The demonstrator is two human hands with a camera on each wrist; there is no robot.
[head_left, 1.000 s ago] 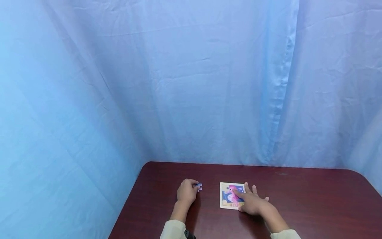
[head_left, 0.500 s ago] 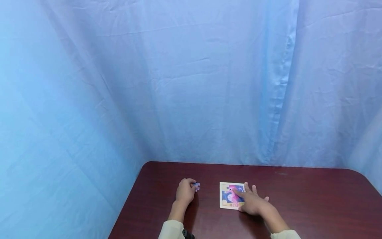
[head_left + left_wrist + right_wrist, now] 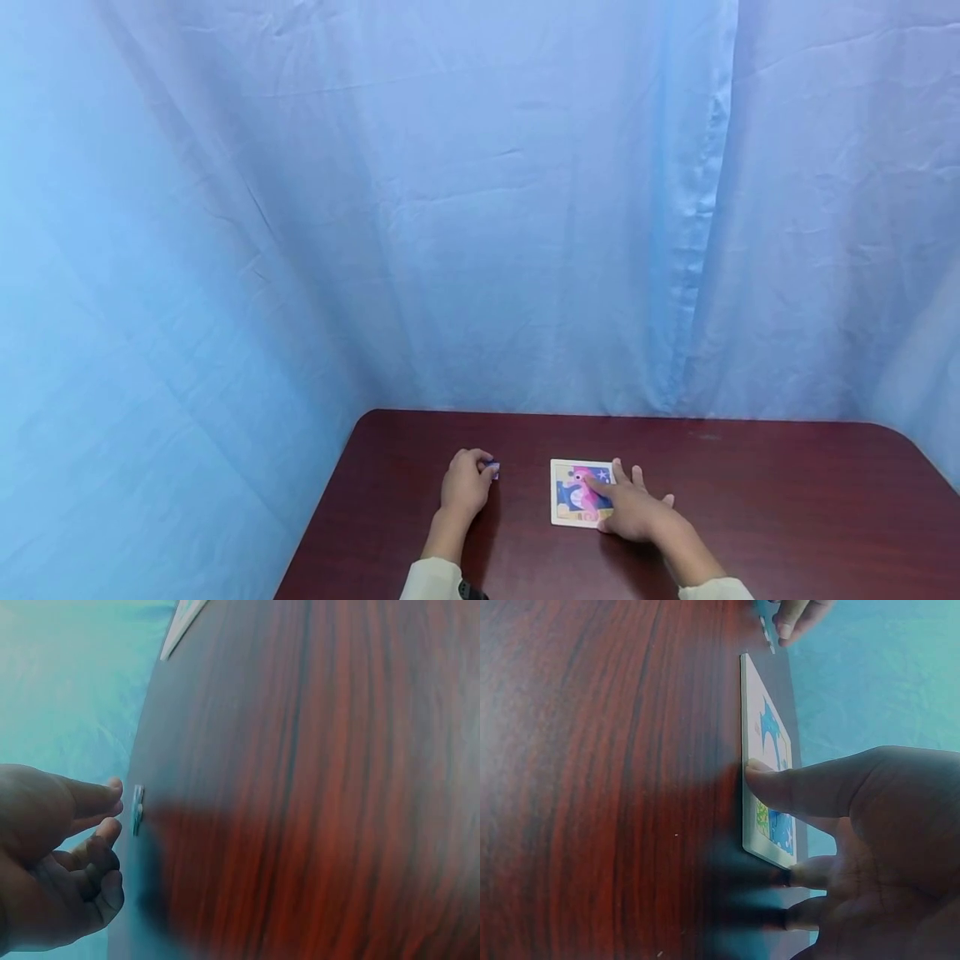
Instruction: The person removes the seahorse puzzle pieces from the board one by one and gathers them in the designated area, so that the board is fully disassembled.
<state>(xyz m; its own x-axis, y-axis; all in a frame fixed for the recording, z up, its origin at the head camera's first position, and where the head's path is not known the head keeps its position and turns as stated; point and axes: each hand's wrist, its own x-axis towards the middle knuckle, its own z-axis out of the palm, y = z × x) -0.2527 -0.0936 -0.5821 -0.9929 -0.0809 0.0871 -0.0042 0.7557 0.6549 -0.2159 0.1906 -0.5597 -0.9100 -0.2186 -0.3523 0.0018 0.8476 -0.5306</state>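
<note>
In the head view a small blue-and-purple puzzle piece (image 3: 495,472) shows beside my left hand (image 3: 465,485). The left wrist view has the puzzle piece (image 3: 138,811) edge-on, with a narrow gap to the tips of thumb and forefinger; the other fingers of that hand (image 3: 56,862) are loosely bent. My right hand (image 3: 637,510) rests over the right side of a square picture puzzle (image 3: 567,510) in a pale frame, showing a pink seahorse. Its thumb (image 3: 802,787) reaches across the puzzle, and its other fingers are spread past the far right edge, hiding part of the picture.
The dark red-brown table (image 3: 780,500) has rounded far corners. Blue cloth (image 3: 480,250) hangs behind it and along its left side. Pale sleeves (image 3: 433,579) cover the forearms, and a dark band (image 3: 471,591) is by the left wrist.
My left hand has shifted slightly left, and the small puzzle piece has moved left and turned, with less of it showing. My right hand has stayed on the framed puzzle.
</note>
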